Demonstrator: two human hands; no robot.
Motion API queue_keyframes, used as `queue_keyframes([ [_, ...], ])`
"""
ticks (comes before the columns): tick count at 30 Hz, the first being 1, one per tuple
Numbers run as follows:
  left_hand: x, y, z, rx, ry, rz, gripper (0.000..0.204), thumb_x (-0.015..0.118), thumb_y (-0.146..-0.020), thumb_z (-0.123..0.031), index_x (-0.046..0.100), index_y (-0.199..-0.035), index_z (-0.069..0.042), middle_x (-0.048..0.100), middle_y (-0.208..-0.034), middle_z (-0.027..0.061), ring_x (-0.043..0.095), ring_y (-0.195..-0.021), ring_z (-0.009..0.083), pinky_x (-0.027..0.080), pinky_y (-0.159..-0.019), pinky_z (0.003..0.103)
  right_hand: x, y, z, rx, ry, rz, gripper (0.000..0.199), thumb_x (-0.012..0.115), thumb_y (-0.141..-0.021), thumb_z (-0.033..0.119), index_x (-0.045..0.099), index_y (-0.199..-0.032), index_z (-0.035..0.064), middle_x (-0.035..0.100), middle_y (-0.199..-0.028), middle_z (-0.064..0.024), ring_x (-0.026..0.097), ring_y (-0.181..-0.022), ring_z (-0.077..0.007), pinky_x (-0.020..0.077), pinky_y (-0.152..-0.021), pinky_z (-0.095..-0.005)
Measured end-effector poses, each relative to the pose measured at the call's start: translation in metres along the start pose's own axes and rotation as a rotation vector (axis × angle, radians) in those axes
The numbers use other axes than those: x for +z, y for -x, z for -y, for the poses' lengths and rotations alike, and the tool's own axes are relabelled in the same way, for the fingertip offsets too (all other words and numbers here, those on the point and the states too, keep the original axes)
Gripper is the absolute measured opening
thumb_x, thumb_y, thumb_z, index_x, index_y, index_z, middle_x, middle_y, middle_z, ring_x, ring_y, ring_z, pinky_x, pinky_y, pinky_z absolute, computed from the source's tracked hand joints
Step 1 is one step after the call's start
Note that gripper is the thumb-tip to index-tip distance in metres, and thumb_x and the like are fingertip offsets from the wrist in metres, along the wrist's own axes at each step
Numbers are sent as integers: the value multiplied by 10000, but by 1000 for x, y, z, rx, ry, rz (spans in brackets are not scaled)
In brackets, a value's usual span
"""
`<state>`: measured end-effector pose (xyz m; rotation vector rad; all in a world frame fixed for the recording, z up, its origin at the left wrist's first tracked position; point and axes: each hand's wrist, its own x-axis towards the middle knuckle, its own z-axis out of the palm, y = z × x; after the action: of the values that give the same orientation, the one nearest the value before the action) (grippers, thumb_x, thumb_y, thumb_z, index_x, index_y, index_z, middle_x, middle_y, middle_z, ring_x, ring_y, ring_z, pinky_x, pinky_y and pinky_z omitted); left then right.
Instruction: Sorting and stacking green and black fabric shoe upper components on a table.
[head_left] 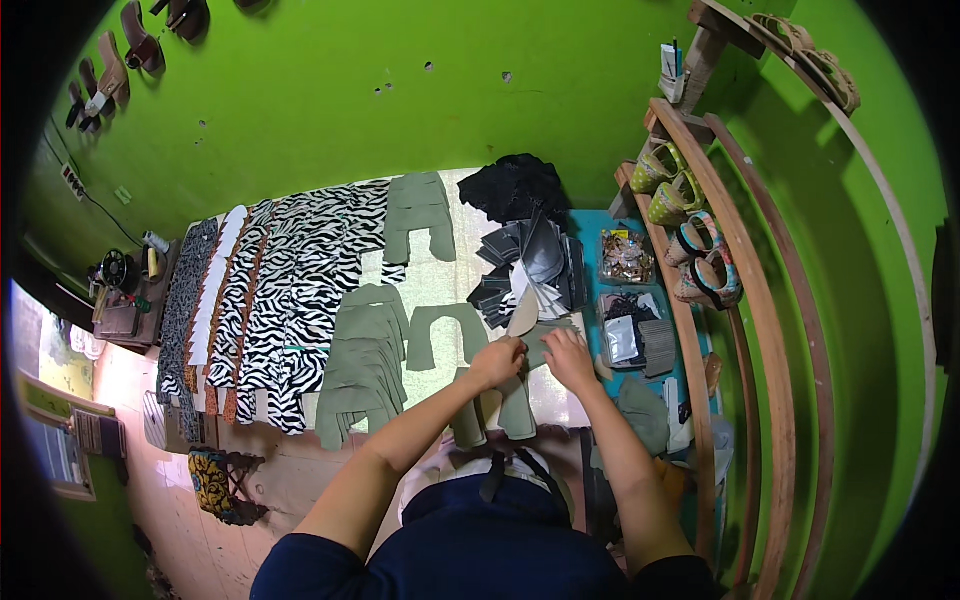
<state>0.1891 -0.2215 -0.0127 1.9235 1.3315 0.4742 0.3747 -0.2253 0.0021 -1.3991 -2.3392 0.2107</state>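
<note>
Over the table's right part, my left hand point(500, 362) is closed, fingers bent together. What it grips, if anything, is hidden. A tan, rounded flat thing point(524, 313) shows just beyond it. My right hand point(568, 358) lies close by with fingers stretched over a grey-green cut piece point(546, 332). More grey-green pieces lie near my left hand: a curved one point(430, 335), two strips below my wrist, and an overlapping fanned row point(365, 365) to the left. Fanned black and white pieces point(538, 265) lie beyond my hands.
Rows of zebra-print pieces point(310, 290) cover the table's left side. Black material point(515, 185) is heaped at the back. Clear containers point(626, 256) stand to the right on a teal surface. A wooden rack point(740, 250) holds sandals point(703, 262). A patterned stool point(212, 485) stands lower left.
</note>
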Motion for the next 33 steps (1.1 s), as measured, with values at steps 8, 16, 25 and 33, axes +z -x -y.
queue_keyframes([
  [8, -2, -1, -27, -169, 18, -103, 234, 541, -805, -235, 589, -927, -41, 610, -897, 154, 595, -818, 315, 466, -729, 393, -9, -2, -17, 243, -518, 75, 167, 627, -757, 71, 525, -884, 33, 551, -811, -72, 551, -710, -166, 446, -638, -288],
  [16, -2, -8, -54, -322, 698, -51, 292, 588, -849, -282, 584, -881, 8, 595, -783, 45, 557, -716, 91, 460, -668, 231, 2, -7, -9, 193, -913, -138, 194, 616, -776, 89, 500, -907, 5, 580, -825, -86, 580, -761, -140, 459, -682, -262],
  [25, 2, 12, -51, -234, 959, -120, 199, 562, -867, -148, 564, -964, 25, 597, -910, 61, 586, -834, 123, 472, -759, 231, -5, 6, -5, 322, -1299, 105, 217, 601, -827, 127, 498, -975, 6, 555, -913, -41, 557, -823, -101, 439, -732, -224],
  [33, 9, 32, -48, -206, 1050, -232, 200, 562, -870, -155, 569, -960, 24, 609, -885, 63, 591, -806, 124, 478, -747, 234, -7, 7, 8, 322, -1410, 138, 189, 579, -848, 111, 511, -977, -10, 557, -910, -44, 550, -827, -97, 440, -745, -222],
])
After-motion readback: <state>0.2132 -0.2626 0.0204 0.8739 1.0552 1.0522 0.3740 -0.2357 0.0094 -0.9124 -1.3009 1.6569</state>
